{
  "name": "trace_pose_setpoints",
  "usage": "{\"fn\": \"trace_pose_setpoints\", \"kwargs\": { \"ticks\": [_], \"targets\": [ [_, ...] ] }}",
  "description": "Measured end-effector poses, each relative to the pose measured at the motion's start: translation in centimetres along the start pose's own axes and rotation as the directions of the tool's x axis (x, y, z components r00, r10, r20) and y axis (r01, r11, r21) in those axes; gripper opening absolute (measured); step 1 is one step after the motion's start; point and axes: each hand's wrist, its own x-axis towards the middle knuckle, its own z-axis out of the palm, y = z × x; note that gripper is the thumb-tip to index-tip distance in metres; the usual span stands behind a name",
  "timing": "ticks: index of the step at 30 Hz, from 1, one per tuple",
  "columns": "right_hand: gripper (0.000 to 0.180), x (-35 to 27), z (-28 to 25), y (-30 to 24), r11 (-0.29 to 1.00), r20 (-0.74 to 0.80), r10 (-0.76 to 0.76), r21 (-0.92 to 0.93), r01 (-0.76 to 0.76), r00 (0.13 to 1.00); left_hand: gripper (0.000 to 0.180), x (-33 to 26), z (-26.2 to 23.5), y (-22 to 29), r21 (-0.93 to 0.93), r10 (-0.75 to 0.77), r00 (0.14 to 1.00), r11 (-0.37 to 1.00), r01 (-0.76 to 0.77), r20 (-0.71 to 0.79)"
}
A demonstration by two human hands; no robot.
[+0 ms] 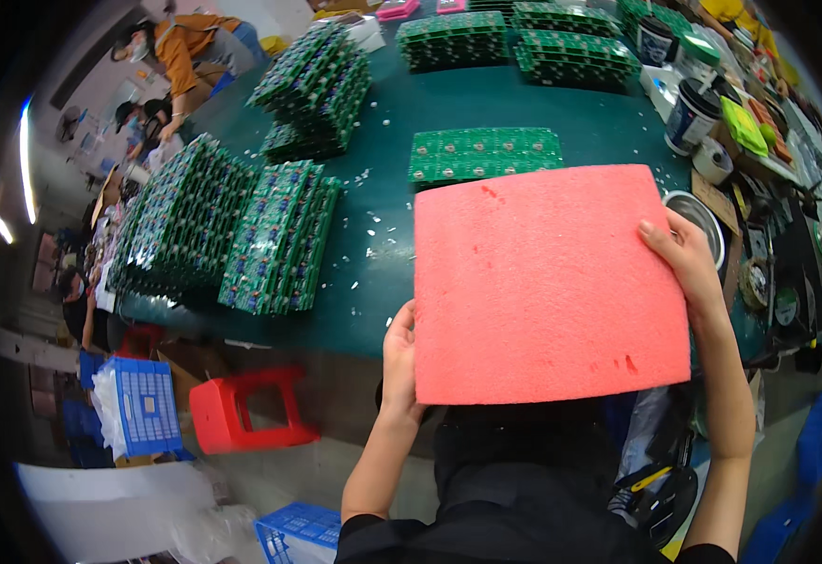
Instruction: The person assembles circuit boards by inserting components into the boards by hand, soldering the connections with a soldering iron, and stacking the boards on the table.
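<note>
Right hand [685, 256]: fingers gripping pink foam sheet [552, 282] by its right edge
Left hand [399, 365]: gripping its lower left edge
Foam: right of centre; apparently two-handed holding; shifting it likely calls for even support
Green circuit board [486, 150]: beyond, upper centre

They wear a black top [495, 540] with loose, short black sleeves [359, 536]; the forearms [380, 467] and hands [399, 365] are bare. Where the top ends is too dark to tell.
</note>
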Motion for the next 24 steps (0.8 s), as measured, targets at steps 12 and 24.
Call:
{"fn": "trace_pose_setpoints", "kwargs": {
  "ticks": [12, 24],
  "targets": [
    [0.058, -2.4, -2.8, 0.3, 0.931, 0.190, 0.263, 0.207, -0.301, 0.946, 0.042, -0.4, 0.6, 0.8, 0.015, 0.001, 0.995, 1.000, -0.002, 0.098],
    [0.054, -0.7, -5.9, -1.7, 0.950, 0.246, -0.131, -0.247, 0.192, 0.960, 0.050, 6.8, -2.1, 6.4, 0.475, 0.010, 0.799, 0.799, -0.367, 0.601]
  ]
}}
